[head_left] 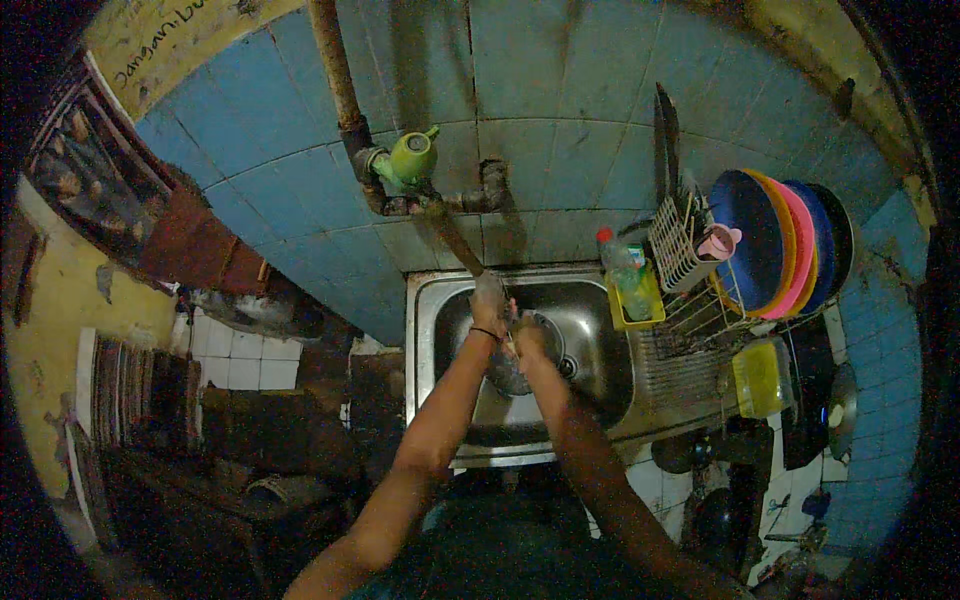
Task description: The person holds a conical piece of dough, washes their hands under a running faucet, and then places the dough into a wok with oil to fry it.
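Observation:
Both my arms reach down into a metal sink point(426, 335). My left hand point(487, 305), with a dark band at its wrist, is beneath the end of the spout pipe point(458, 243); a pale smear of water or foam blurs its fingers. Close beside it, my right hand point(528, 340) looks closed, but what it grips is too dim to name. Something small and pinkish point(513, 305) shows between the two hands. Under them in the basin lies a round, greyish dish-like thing point(515, 380), partly hidden by my wrists.
A green-covered tap fitting point(411, 158) joins pipes on the blue tiled wall. Right of the basin, a yellow holder point(638, 306) carries a bottle point(624, 262). Beyond are a utensil basket point(676, 245), a rack of colourful plates point(745, 240) and a yellow container point(760, 378).

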A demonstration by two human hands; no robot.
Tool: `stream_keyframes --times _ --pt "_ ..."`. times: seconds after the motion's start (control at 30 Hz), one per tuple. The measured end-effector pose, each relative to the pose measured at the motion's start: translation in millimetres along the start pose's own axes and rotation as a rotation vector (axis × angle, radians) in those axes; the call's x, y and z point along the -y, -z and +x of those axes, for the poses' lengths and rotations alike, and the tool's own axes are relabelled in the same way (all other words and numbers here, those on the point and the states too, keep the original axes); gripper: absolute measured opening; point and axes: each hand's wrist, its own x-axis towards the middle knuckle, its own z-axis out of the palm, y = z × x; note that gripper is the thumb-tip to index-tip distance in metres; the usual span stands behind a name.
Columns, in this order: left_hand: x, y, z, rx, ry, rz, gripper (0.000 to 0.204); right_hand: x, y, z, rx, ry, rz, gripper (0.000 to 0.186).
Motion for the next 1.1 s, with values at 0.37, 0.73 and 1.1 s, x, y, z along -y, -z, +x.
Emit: stream_keyframes --times 0.37,0.73,1.1 --pt "-24.2 -11.2 -8.1 0.091 -0.042 0.243 0.044 -20.7 -7.9 -8.9 -0.123 0.533 -0.195 0.046" --pt "-29.3 -28.6 -20.6 0.169 0.043 -0.014 0.024 6.8 29.1 -3.1 0.170 0.234 0.375 0.055" --pt "-25.1 -10.7 -3.6 0.154 -0.498 1.139 0.035 27.5 25.9 -13.9 0.043 0.324 0.475 0.042"
